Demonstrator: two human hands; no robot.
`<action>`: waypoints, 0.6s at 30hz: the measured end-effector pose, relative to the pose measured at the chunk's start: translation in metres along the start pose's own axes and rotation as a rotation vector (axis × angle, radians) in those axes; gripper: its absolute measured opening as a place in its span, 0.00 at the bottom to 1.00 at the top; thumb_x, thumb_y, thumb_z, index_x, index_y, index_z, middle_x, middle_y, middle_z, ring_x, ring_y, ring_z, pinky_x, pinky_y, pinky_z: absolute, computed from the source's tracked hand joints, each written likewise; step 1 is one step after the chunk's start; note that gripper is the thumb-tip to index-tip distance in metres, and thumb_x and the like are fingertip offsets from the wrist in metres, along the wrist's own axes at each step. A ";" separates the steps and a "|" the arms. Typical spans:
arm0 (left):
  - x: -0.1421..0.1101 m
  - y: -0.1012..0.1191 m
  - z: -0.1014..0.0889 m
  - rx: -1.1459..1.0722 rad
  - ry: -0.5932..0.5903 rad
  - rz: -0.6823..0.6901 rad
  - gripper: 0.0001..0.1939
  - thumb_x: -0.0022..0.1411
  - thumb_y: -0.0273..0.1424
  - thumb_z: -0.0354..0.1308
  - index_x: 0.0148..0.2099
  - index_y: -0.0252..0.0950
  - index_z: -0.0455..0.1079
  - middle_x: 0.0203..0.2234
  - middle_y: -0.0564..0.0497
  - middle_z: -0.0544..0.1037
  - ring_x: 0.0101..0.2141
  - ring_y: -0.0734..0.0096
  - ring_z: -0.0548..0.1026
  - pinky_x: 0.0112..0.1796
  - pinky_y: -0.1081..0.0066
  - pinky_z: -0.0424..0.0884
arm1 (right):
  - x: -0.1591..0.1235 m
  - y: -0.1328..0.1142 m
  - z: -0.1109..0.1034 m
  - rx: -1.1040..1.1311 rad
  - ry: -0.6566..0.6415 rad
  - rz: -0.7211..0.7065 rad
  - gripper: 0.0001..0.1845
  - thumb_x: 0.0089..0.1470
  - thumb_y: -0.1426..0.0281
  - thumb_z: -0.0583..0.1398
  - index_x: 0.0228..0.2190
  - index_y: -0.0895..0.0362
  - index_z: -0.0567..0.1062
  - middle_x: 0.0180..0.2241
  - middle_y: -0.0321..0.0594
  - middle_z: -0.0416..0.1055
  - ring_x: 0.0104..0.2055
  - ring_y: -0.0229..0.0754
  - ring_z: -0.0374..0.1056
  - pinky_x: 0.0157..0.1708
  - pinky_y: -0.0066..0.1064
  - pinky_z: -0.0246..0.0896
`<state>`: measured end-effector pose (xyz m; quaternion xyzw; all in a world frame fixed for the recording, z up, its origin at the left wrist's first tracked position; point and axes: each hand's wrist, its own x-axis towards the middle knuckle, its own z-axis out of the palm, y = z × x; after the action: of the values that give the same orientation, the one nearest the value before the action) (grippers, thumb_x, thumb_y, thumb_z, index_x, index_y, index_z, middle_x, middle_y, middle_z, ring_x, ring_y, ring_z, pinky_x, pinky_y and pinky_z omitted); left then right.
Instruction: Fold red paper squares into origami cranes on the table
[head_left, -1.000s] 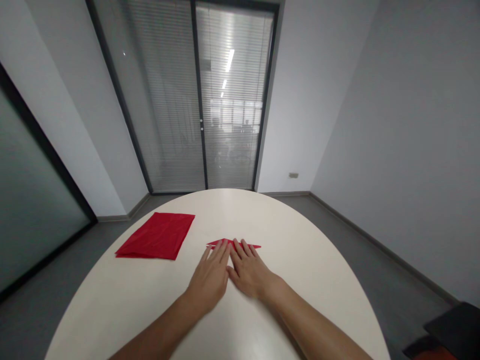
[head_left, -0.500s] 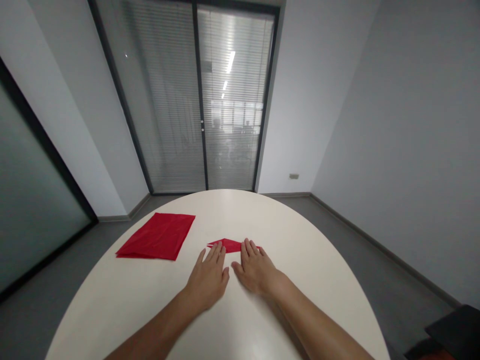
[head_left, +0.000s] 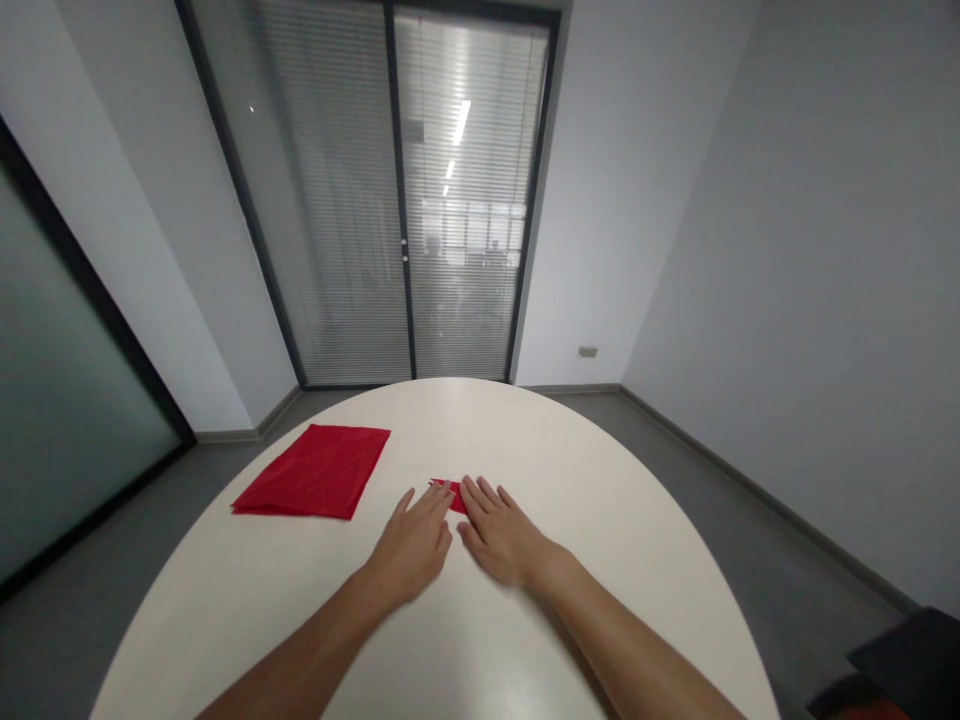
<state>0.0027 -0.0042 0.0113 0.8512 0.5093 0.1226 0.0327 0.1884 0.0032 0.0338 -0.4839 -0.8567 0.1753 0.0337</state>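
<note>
A small red folded piece (head_left: 457, 499), which looks like paper, lies on the white table between my fingertips, and both hands partly cover it. My left hand (head_left: 414, 545) rests its outstretched fingertips on the left end of the piece. Flat over the right part lies my right hand (head_left: 504, 532), its fingers extended and its thumb a little apart. Neither hand is closed round anything. How much of the red piece runs under the right hand is hidden.
A larger flat red sheet (head_left: 315, 472), perhaps several layers, lies at the left of the round white table (head_left: 600, 500). Beyond the table are a glass partition with blinds (head_left: 465, 300) and grey walls. A dark object (head_left: 911, 655) stands at the lower right.
The red piece shows less of its length and sits slightly tilted. My right hand has slid left over it, closer to my left hand, which has barely shifted.
</note>
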 end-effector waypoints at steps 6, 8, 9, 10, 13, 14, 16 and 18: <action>-0.001 0.005 0.004 0.110 0.081 -0.134 0.27 0.66 0.26 0.43 0.66 0.26 0.61 0.65 0.35 0.62 0.66 0.52 0.58 0.64 0.47 0.52 | 0.000 -0.003 0.000 -0.005 -0.011 0.030 0.38 0.68 0.55 0.39 0.69 0.65 0.42 0.71 0.48 0.31 0.73 0.55 0.27 0.69 0.54 0.27; -0.001 0.007 0.003 0.069 0.094 -0.045 0.29 0.65 0.24 0.44 0.67 0.30 0.58 0.66 0.39 0.61 0.66 0.57 0.58 0.65 0.50 0.52 | 0.000 -0.005 0.000 -0.017 0.003 0.029 0.37 0.68 0.56 0.40 0.69 0.65 0.42 0.71 0.50 0.31 0.73 0.55 0.26 0.69 0.54 0.26; -0.001 0.007 0.003 0.039 0.086 0.013 0.30 0.64 0.24 0.44 0.68 0.32 0.57 0.66 0.41 0.61 0.66 0.60 0.58 0.65 0.53 0.52 | 0.000 -0.005 0.000 -0.024 0.010 0.025 0.37 0.68 0.57 0.41 0.69 0.65 0.43 0.71 0.50 0.31 0.73 0.54 0.26 0.69 0.54 0.26; -0.001 0.008 0.003 0.011 0.070 0.063 0.30 0.64 0.23 0.44 0.69 0.34 0.56 0.67 0.43 0.61 0.66 0.63 0.58 0.65 0.54 0.53 | 0.001 -0.005 0.000 -0.031 0.017 0.020 0.37 0.67 0.58 0.41 0.69 0.66 0.43 0.71 0.52 0.31 0.73 0.54 0.27 0.69 0.54 0.26; 0.000 0.008 0.003 -0.022 0.028 0.094 0.29 0.66 0.25 0.43 0.68 0.35 0.57 0.66 0.44 0.63 0.65 0.65 0.59 0.64 0.54 0.54 | 0.001 -0.003 -0.002 -0.036 0.007 0.015 0.37 0.67 0.60 0.41 0.69 0.69 0.42 0.71 0.55 0.30 0.73 0.54 0.27 0.69 0.53 0.27; 0.000 0.007 0.003 -0.017 0.020 0.081 0.28 0.67 0.25 0.42 0.68 0.35 0.58 0.65 0.44 0.63 0.66 0.64 0.59 0.64 0.53 0.53 | 0.001 -0.002 -0.003 -0.032 -0.008 0.018 0.37 0.67 0.60 0.41 0.68 0.70 0.42 0.70 0.55 0.30 0.73 0.54 0.27 0.69 0.52 0.28; 0.000 0.006 0.002 -0.001 0.005 0.058 0.27 0.68 0.27 0.41 0.68 0.34 0.58 0.65 0.44 0.64 0.66 0.62 0.59 0.65 0.51 0.52 | -0.001 -0.001 -0.007 -0.021 -0.054 0.038 0.38 0.67 0.58 0.41 0.69 0.70 0.41 0.71 0.55 0.29 0.73 0.55 0.26 0.69 0.52 0.29; 0.000 0.003 0.001 0.014 -0.007 0.031 0.27 0.68 0.27 0.41 0.67 0.32 0.58 0.65 0.43 0.63 0.65 0.60 0.60 0.64 0.49 0.52 | -0.005 -0.001 -0.012 -0.015 -0.099 0.062 0.39 0.67 0.57 0.42 0.69 0.69 0.41 0.71 0.54 0.30 0.73 0.57 0.27 0.69 0.53 0.31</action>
<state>0.0059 -0.0057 0.0108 0.8596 0.4968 0.1166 0.0263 0.1934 0.0014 0.0460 -0.5014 -0.8432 0.1934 -0.0180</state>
